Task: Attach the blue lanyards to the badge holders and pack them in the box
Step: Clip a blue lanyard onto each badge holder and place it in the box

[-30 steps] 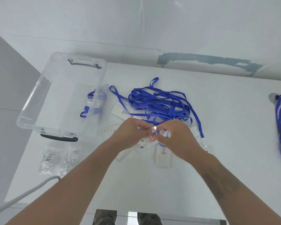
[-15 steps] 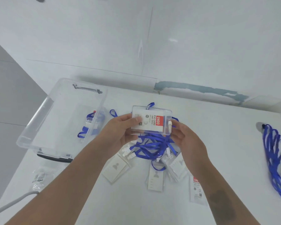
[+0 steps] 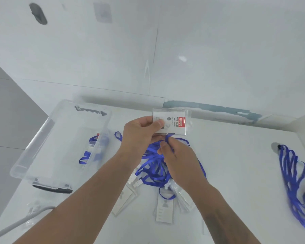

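My left hand [image 3: 139,133] holds a clear badge holder [image 3: 173,121] with a red-and-white card inside, lifted above the table. Just below it, my right hand [image 3: 176,155] pinches a blue lanyard strap at the top of the tangled pile of blue lanyards [image 3: 153,166]. Several more badge holders [image 3: 164,208] lie on the white table under and in front of the pile. The clear plastic box [image 3: 42,147] stands open at the left, with one lanyard and badge holder [image 3: 93,148] inside by its right wall.
A second bunch of blue lanyards [image 3: 292,176] lies at the table's right edge. Empty plastic wrappers [image 3: 33,212] and a grey cable [image 3: 16,224] sit at the front left. White walls close the table's far and right sides.
My right hand let go of the badge holder's right edge and dropped onto the lanyard pile, taking a strap. The left hand kept the holder raised. The view tilted upward.
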Tool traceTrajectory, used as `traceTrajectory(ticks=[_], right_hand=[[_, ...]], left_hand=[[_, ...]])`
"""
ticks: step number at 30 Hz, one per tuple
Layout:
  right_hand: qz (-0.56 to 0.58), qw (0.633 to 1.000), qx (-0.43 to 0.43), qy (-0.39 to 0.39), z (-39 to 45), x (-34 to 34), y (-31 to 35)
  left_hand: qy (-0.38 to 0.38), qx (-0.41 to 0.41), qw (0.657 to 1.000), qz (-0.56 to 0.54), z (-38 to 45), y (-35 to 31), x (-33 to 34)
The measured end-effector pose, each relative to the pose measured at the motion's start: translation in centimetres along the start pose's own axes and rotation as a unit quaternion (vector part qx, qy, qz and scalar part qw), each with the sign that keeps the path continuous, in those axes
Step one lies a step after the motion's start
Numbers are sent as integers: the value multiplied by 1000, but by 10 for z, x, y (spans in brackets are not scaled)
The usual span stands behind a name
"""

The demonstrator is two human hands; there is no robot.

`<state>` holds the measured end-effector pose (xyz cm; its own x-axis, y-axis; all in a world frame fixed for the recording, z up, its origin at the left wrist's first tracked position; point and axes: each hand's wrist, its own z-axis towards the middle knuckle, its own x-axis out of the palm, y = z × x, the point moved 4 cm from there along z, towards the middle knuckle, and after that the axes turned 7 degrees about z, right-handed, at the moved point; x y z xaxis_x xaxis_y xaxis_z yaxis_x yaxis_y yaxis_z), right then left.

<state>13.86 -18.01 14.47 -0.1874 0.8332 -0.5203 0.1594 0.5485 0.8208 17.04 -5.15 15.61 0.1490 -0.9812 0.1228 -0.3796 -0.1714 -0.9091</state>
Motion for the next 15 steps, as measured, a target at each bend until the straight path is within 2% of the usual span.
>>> traceTrajectory(ticks=[4, 7, 10, 13, 15], right_hand=[[-180, 982, -57, 23, -6, -20, 30], [-224, 970, -93, 7, -8, -41, 51], [-178, 978, -112, 0, -1, -68, 64], [-116, 985, -126, 8, 11, -91, 71], [-28, 994, -104, 21, 21, -101, 65]], left_hand=[[-58, 85, 985, 137, 8, -12, -4], [-57, 127, 956, 260, 11, -11, -10], [1, 108, 950, 292, 9, -9, -13], [93, 49, 961, 254, 4, -9, -15], [163, 16, 965, 202, -1, -12, -16]])
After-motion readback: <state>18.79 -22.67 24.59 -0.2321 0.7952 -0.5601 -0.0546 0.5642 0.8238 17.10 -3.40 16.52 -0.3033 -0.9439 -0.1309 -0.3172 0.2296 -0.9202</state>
